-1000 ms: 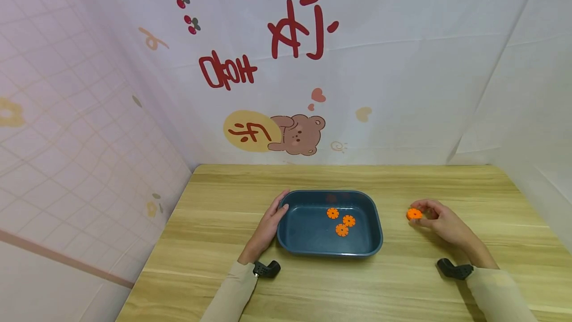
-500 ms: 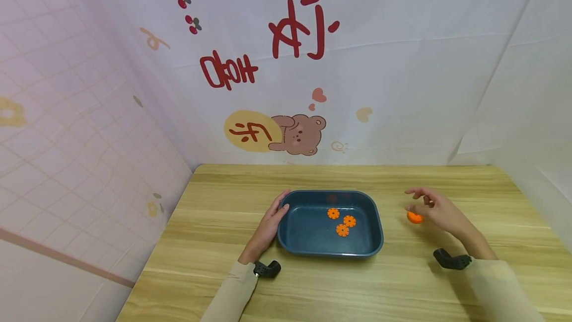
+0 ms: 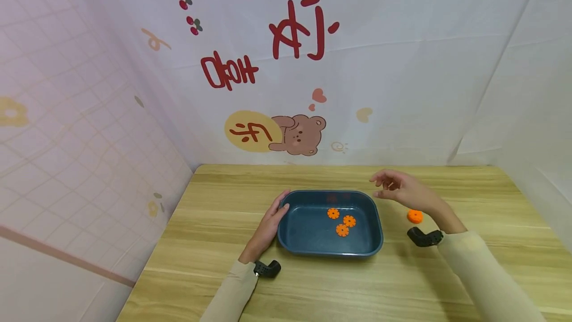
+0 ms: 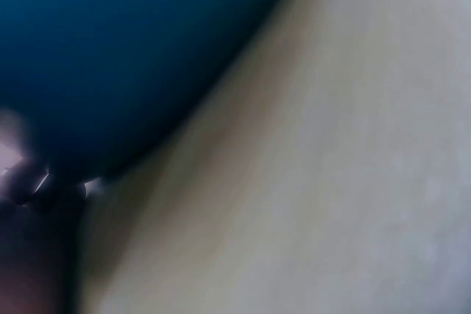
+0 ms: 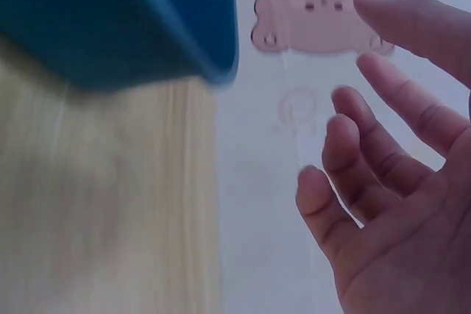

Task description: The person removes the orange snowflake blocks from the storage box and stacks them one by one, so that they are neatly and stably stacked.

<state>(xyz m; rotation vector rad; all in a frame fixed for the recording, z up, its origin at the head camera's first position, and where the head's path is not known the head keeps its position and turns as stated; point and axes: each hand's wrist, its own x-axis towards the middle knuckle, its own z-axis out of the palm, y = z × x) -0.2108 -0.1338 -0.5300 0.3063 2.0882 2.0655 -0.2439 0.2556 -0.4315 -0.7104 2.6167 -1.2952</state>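
Note:
A dark blue rectangular tray (image 3: 308, 235) sits on the table, with three orange notched discs (image 3: 342, 230) lying on its floor. At its left end my left hand (image 3: 268, 225) grips the wall, thumb over the rim and fingers along the outside. My right hand (image 3: 404, 192) hovers by the tray's back right corner, its fingers loosely bent with nothing between them; the right wrist view shows the palm and fingers (image 5: 353, 159) bare. On the table below that arm sits a small stack of orange discs (image 3: 414, 216). The left wrist view shows mostly the blurred tray side (image 4: 132, 49).
The wood-grain table (image 3: 223, 183) meets a white cloth backdrop (image 3: 402, 88) printed with a bear (image 3: 303, 135) and red characters. A second cloth with a grid pattern hangs at the left. A black wrist camera (image 3: 424, 237) juts out below the right hand.
My right hand has let go of the orange disc stack, then risen and moved left toward the tray's back right corner. The stack stays on the table. The left hand and tray have not moved.

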